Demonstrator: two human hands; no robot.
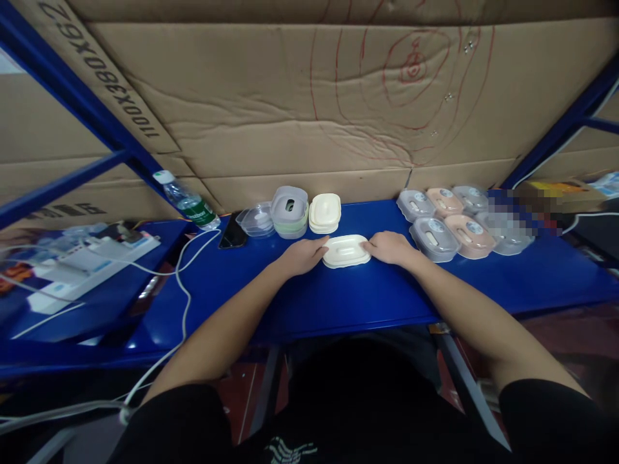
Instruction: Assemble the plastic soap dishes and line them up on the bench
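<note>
On the blue table, a cream plastic box part (346, 250), rounded and oblong with a raised middle, lies in front of me. My left hand (304, 256) grips its left end, thumb at the upper edge. At the opposite end, my right hand (391, 248) has its fingers closed on the rim. Just behind stands a short stack of cream plastic pieces (325, 214). Beside that stack are grey and green pieces (289, 212) piled together, and clear plastic covers (257, 219) lie left of them. The undersides of both hands are hidden.
Several grey and peach boxes with clear covers (470, 235) stand in rows at the right. A phone (233, 231), a water bottle (191, 205), a white cable (186, 296) and a power strip (91, 274) are at the left. Cardboard (251, 96) walls the back.
</note>
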